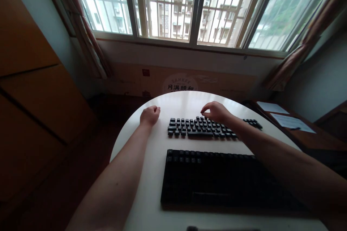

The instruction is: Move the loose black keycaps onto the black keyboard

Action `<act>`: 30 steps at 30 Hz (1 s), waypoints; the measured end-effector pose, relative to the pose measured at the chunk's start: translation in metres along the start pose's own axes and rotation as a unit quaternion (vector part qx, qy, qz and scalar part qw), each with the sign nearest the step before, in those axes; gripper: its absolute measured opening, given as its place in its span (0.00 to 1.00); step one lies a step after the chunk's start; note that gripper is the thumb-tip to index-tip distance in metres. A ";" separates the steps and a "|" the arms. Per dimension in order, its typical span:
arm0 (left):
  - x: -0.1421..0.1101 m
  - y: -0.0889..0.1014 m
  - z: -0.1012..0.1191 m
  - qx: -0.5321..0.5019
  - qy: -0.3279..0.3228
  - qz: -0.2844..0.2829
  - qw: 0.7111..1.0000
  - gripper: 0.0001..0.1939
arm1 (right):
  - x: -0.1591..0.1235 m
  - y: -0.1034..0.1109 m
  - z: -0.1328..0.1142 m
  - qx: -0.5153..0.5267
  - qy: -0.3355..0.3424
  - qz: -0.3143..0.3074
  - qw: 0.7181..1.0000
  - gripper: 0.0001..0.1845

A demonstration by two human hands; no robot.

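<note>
My left hand (149, 115) rests as a loose fist on the round white table (151, 158), left of a set of loose black keycaps (200, 128) laid out in rows. My right hand (216, 111) hovers over the top row of these keycaps, fingertips pinched together on something I cannot make out, perhaps one keycap. Nearer to me lies a black keyboard (217, 180); a few keycaps sit in its top left corner, and my right forearm crosses over its right end.
A barred window (173, 7) with curtains at both sides fills the far wall. A flat cardboard box (180, 81) leans below the sill. A wooden cabinet (32, 90) stands at left. A dark side table with papers (287, 121) stands at right.
</note>
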State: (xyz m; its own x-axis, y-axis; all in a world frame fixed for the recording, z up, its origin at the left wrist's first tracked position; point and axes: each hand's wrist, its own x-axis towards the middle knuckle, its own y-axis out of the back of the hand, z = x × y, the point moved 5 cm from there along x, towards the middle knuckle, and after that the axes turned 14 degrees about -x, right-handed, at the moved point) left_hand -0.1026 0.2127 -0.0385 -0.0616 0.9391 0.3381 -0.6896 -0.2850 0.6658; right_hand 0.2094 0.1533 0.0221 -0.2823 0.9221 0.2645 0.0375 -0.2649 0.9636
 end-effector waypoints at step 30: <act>0.003 -0.005 -0.006 -0.020 0.021 -0.050 0.998 0.16 | 0.050 -0.049 -0.008 -0.022 0.002 -0.045 0.999 0.06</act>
State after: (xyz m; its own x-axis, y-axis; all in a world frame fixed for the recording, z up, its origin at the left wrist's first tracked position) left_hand -0.1030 0.2180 -0.0449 -0.0203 0.9699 0.2426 -0.7217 -0.1822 0.6678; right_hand 0.1859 0.2100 -0.0124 -0.2864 0.9418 0.1760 -0.0312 -0.1927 0.9808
